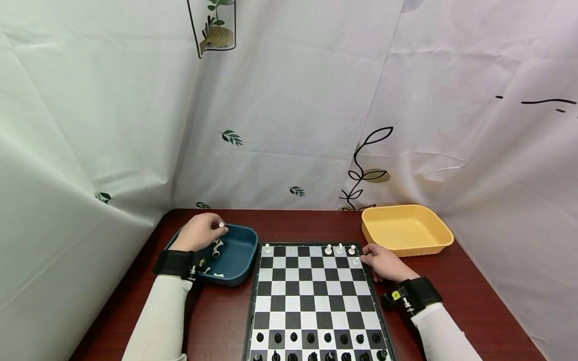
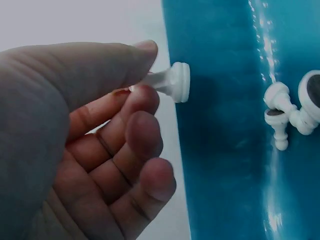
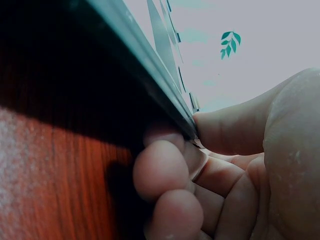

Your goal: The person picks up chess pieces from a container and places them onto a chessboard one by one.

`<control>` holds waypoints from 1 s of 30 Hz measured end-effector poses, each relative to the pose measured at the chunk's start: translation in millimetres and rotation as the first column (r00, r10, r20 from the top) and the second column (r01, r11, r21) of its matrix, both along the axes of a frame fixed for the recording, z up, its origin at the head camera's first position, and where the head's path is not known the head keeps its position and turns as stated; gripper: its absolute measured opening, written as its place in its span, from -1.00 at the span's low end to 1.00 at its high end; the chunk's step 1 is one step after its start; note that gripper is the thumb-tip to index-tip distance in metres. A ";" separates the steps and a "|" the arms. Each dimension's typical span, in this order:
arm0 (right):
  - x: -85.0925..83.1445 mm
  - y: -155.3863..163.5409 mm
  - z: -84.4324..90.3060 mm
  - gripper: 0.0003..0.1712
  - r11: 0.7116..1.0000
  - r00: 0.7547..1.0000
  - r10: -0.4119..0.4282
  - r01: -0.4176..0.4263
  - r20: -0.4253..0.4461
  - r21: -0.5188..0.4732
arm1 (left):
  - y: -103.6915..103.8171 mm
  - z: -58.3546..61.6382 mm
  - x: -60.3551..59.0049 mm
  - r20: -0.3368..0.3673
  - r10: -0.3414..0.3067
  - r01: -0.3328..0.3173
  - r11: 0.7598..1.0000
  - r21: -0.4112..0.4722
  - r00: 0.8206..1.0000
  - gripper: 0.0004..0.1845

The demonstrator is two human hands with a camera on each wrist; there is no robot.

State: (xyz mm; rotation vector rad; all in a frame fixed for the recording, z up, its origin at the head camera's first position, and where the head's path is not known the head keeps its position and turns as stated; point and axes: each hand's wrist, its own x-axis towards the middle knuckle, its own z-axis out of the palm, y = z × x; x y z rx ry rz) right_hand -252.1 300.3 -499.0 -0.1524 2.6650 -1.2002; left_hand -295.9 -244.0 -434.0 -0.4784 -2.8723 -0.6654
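White leaf-printed sheeting walled off the dark red bench (image 1: pixel 316 225). On it I saw the chessboard (image 1: pixel 314 301) at centre, a yellow tray (image 1: pixel 406 230) far right and a blue tray (image 1: pixel 235 255) far left. My left hand (image 1: pixel 198 231) hovered over the blue tray, thumb and forefinger pinching a white pawn (image 2: pixel 172 82), its long axis pointing away from the fingers (image 2: pixel 142 132) toward the tray. My right hand (image 1: pixel 384 261) gripped the board's far right edge. No readable writing.
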 end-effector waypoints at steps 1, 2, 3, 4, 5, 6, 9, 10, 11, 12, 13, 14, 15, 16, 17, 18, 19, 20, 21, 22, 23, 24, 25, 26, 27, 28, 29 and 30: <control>0.4 -0.2 0.3 -0.83 1.000 1.000 0.002 -0.002 -0.001 -0.001 | 0.7 0.8 0.1 -0.005 -0.004 0.004 1.000 0.005 1.000 -0.88; 0.7 -0.2 0.4 -0.82 1.000 1.000 0.002 -0.002 -0.002 -0.003 | 1.6 1.9 0.5 -0.007 -0.010 0.010 1.000 0.008 1.000 -0.86; 0.7 0.1 0.0 -0.82 1.000 1.000 0.003 -0.003 -0.002 -0.003 | 2.5 2.8 0.8 -0.009 -0.013 0.013 1.000 0.011 1.000 -0.85; 0.6 0.2 -0.1 -0.82 1.000 1.000 0.002 -0.002 -0.001 -0.005 | 3.5 3.7 1.1 -0.009 -0.014 0.014 1.000 0.012 1.000 -0.83; 0.4 0.4 -0.3 -0.82 1.000 1.000 0.001 -0.001 0.001 -0.007 | 4.6 4.4 1.3 -0.010 -0.014 0.014 1.000 0.013 1.000 -0.81; 0.1 0.8 -0.4 -0.81 1.000 1.000 -0.001 0.001 0.002 -0.009 | 6.0 5.3 1.7 -0.011 -0.013 0.013 1.000 0.013 1.000 -0.79; -0.7 2.1 -0.8 -0.81 1.000 1.000 0.007 -0.007 0.003 -0.013 | 11.5 7.1 2.5 -0.028 -0.007 0.007 1.000 0.007 1.000 -0.79; -0.9 2.3 -0.2 -0.80 1.000 1.000 0.012 -0.012 0.000 -0.017 | 13.8 7.8 2.7 -0.036 -0.008 0.009 1.000 0.005 0.999 -0.79; -1.0 2.5 0.1 -0.80 1.000 1.000 0.016 -0.016 0.000 -0.019 | 16.1 8.6 3.3 -0.043 -0.008 0.008 1.000 0.004 0.999 -0.79; -1.3 3.0 0.1 -0.80 1.000 1.000 0.024 -0.024 -0.005 -0.018 | 18.6 9.5 3.9 -0.049 -0.007 0.007 1.000 0.003 0.999 -0.79; -1.2 3.0 0.4 -0.79 0.999 1.000 0.029 -0.029 -0.006 -0.018 | 21.1 10.5 4.4 -0.055 -0.009 0.009 1.000 0.003 0.998 -0.80; -1.1 2.8 0.5 -0.79 0.999 1.000 0.031 -0.031 -0.005 -0.017 | 23.5 11.6 5.2 -0.059 -0.013 0.014 1.000 0.006 0.998 -0.80; -1.1 2.6 0.7 -0.78 0.999 1.000 0.030 -0.030 -0.003 -0.014 | 25.9 12.4 5.7 -0.063 -0.015 0.016 1.000 0.009 0.998 -0.81; -1.1 2.2 0.8 -0.79 1.000 1.000 0.022 -0.022 0.003 -0.014 | 28.5 13.7 6.4 -0.064 -0.021 0.022 1.000 0.015 0.998 -0.82; -0.9 1.7 0.6 -0.79 1.000 1.000 0.014 -0.014 0.009 -0.013 | 31.3 14.9 7.3 -0.064 -0.024 0.025 0.999 0.021 0.998 -0.82; -0.9 1.4 0.5 -0.79 1.000 1.000 0.007 -0.007 0.013 -0.011 | 34.1 16.0 8.0 -0.063 -0.030 0.032 0.999 0.027 0.998 -0.84; -0.5 0.7 0.8 -0.80 1.000 1.000 -0.002 0.003 0.020 -0.011 | 36.9 17.1 8.5 -0.061 -0.037 0.039 0.999 0.033 0.997 -0.84; -0.5 0.5 0.5 -0.80 1.000 1.000 -0.008 0.008 0.022 -0.008 | 39.8 18.1 9.1 -0.058 -0.042 0.044 0.998 0.038 0.997 -0.85; -0.5 0.4 0.2 -0.80 1.000 1.000 -0.010 0.010 0.022 -0.005 | 43.0 18.9 9.3 -0.056 -0.046 0.049 0.998 0.041 0.997 -0.85; -0.2 0.2 0.3 -0.81 1.000 1.000 -0.013 0.013 0.022 -0.004 | 46.0 19.6 9.6 -0.052 -0.053 0.056 0.997 0.045 0.997 -0.85; 0.1 0.0 0.5 -0.81 1.000 1.000 -0.013 0.013 0.019 -0.002 | 49.1 20.0 9.6 -0.049 -0.058 0.060 0.997 0.047 0.997 -0.85; 0.4 -0.1 0.5 -0.81 1.000 1.000 -0.013 0.013 0.017 0.000 | 51.9 20.3 9.3 -0.048 -0.064 0.067 0.997 0.047 0.997 -0.85; 0.7 -0.1 0.7 -0.81 1.000 1.000 -0.010 0.010 0.013 0.001 | 54.7 20.3 8.9 -0.047 -0.070 0.072 0.996 0.048 0.996 -0.84; 0.9 -0.1 0.6 -0.81 1.000 1.000 -0.010 0.010 0.011 0.002 | 57.4 20.4 8.5 -0.046 -0.074 0.077 0.996 0.048 0.996 -0.83; 1.0 0.0 0.7 -0.81 1.000 1.000 -0.009 0.009 0.009 0.003 | 60.0 20.4 8.0 -0.046 -0.081 0.083 0.995 0.048 0.996 -0.82; 1.2 -0.1 0.9 -0.81 1.000 1.000 -0.010 0.010 0.008 0.001 | 62.5 20.6 7.8 -0.046 -0.088 0.090 0.995 0.049 0.995 -0.81; 1.4 -0.1 0.7 -0.82 1.000 1.000 -0.012 0.012 0.007 0.000 | 65.0 20.9 7.7 -0.046 -0.094 0.096 0.994 0.050 0.995 -0.80; 1.2 0.1 0.3 -0.82 1.000 1.000 -0.009 0.009 0.004 -0.001 | 67.6 21.4 7.8 -0.047 -0.102 0.104 0.993 0.051 0.994 -0.80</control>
